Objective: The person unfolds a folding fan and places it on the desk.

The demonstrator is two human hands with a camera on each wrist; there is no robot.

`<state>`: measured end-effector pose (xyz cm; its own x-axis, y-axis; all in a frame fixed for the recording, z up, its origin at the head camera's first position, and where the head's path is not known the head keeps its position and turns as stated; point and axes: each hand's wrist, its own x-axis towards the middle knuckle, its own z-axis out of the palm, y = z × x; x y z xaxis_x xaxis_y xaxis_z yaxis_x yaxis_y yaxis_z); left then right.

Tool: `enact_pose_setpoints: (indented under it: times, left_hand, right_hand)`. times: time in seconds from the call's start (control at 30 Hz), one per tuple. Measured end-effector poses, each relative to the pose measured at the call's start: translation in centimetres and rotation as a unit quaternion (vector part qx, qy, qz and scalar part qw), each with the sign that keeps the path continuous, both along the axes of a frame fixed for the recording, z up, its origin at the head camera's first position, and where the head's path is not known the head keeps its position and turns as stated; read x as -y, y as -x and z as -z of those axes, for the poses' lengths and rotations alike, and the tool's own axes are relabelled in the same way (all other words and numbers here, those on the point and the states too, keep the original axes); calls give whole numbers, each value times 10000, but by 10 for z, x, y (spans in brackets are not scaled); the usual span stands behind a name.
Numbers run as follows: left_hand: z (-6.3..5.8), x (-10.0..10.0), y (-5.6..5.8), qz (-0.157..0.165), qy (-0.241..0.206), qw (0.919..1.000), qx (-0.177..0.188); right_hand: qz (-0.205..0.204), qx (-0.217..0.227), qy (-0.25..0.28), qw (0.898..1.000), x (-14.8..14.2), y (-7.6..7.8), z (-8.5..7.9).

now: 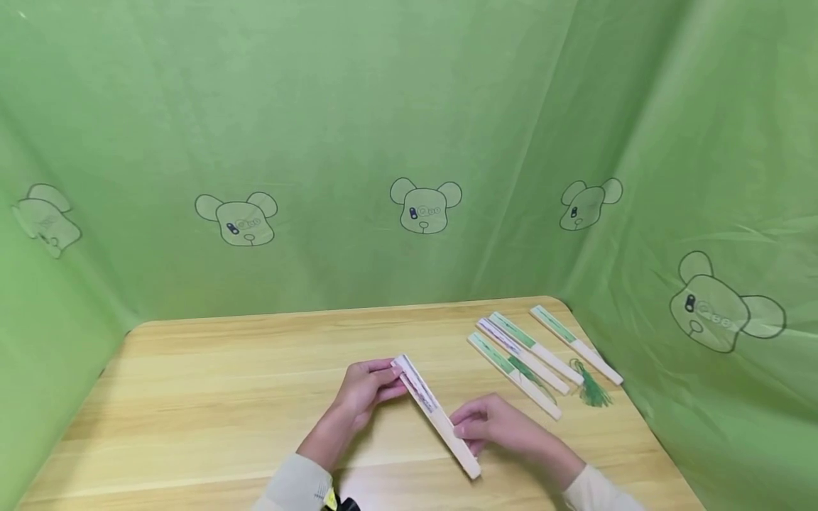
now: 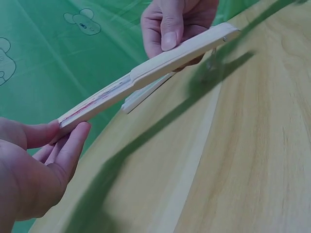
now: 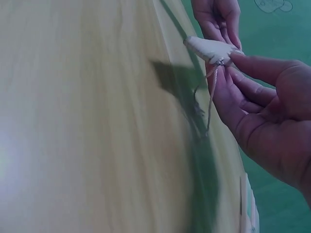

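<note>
Both hands hold a folded hand fan [image 1: 439, 420] at a slant above the table. Its sticks are pale wood, and the upper part carries a purplish-red printed pattern. My left hand [image 1: 363, 390] pinches the patterned far end between thumb and fingers. Nearer the riveted end, my right hand [image 1: 495, 422] grips the plain wooden part, its thumb lying on top in the left wrist view. A thin cord [image 3: 211, 102] hangs from the rivet in the right wrist view. The fan's shadow falls on the wood below.
Several more folded fans [image 1: 538, 348] lie slanted at the table's back right, mostly green-patterned, one purplish. A green tassel [image 1: 593, 389] spreads beside them. The wooden table [image 1: 211, 397] is bounded by green curtains [image 1: 332, 106] printed with bear heads.
</note>
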<state>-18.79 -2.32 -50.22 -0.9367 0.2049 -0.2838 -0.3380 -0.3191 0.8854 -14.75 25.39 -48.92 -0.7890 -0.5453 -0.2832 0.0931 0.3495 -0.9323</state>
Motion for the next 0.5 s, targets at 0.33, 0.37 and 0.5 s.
enact_pose_setpoints:
  times: [0.33,0.37,0.5]
  left_hand:
    - [5,8,-8,-148,-39,9999,43]
    - [5,9,-9,-140,-44,9999,32]
    - [4,13,-14,-130,-53,9999,7]
  right_hand:
    - [250,330,349,9985,21,-12,4]
    - [255,328,362,9985,23,-13,5]
    - [331,363,496,9976,33,-19,6]
